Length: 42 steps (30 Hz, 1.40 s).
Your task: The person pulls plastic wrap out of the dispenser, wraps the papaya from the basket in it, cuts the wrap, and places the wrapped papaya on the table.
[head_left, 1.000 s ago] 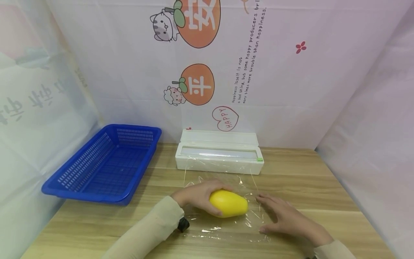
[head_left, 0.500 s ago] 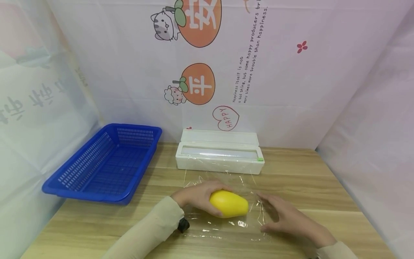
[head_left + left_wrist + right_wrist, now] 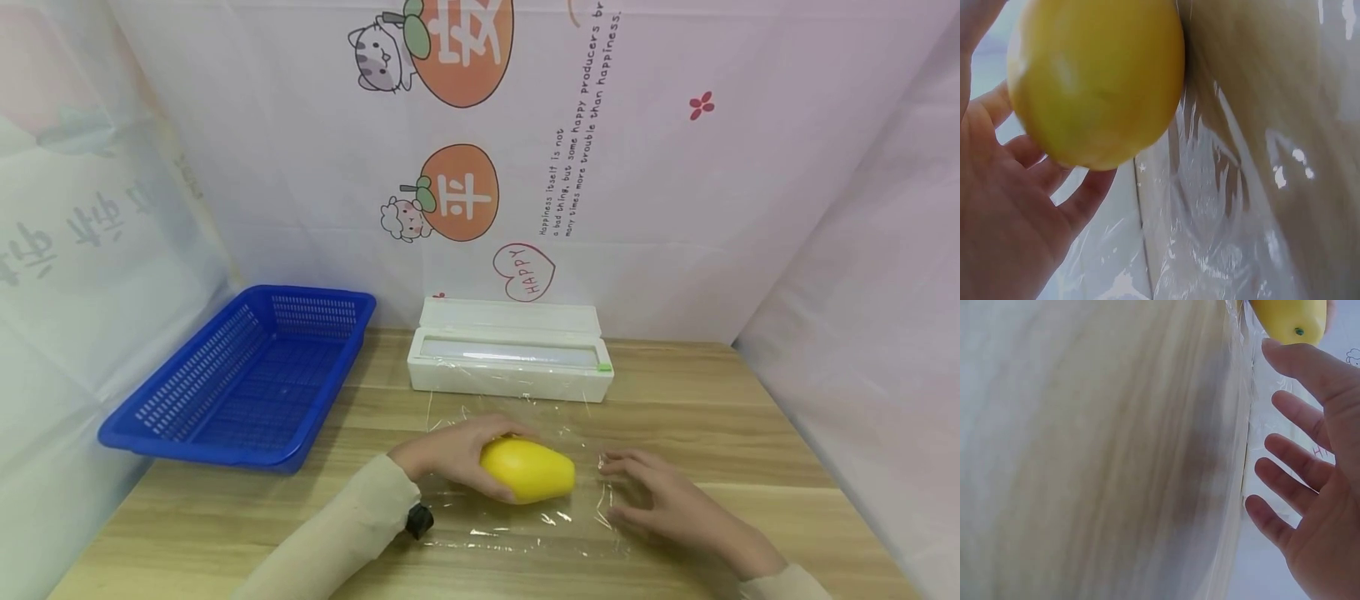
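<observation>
My left hand (image 3: 457, 454) grips a smooth yellow papaya (image 3: 534, 472) from its left end, thumb on the near side and fingers over the far side. The papaya lies lengthwise over a sheet of clear cling film (image 3: 517, 527) spread on the table. Its narrower end, with a small green stem spot, points right. Fingers curl beneath the papaya (image 3: 1097, 75) in the left wrist view. Beside the film's right edge, my right hand (image 3: 671, 504) hovers with loosely bent, spread fingers and nothing between them.
Behind the papaya stands a white cling film box (image 3: 510, 379) with its lid raised and the film running out toward me. A blue plastic basket (image 3: 326, 400) sits at the left. Printed white cloth (image 3: 660, 208) walls the back and sides of the wooden table (image 3: 720, 417).
My right hand has shifted slightly right, away from the papaya, and its fingers have bent a little more. My left hand and the papaya have moved slightly left.
</observation>
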Each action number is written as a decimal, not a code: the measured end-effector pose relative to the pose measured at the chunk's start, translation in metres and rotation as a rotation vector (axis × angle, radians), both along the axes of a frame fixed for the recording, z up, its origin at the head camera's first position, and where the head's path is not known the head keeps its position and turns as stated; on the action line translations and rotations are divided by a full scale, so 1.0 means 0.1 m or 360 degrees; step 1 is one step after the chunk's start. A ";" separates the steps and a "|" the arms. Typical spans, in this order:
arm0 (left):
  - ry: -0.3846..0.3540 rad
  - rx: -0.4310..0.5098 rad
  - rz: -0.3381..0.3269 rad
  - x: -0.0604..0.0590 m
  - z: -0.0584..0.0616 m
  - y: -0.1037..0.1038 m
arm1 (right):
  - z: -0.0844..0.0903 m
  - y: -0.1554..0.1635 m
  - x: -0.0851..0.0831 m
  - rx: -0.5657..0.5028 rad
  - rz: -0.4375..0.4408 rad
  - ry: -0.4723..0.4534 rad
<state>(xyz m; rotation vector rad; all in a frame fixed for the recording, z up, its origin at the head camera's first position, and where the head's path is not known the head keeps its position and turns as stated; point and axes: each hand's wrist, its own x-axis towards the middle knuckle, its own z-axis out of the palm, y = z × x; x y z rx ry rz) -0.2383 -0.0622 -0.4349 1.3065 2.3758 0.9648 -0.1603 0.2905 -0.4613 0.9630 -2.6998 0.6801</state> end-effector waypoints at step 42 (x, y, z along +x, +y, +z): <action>-0.0127 -0.0148 -0.0084 0.53 -0.17 -0.80 | -0.02 -0.15 0.20 0.0006 0.0379 -0.0190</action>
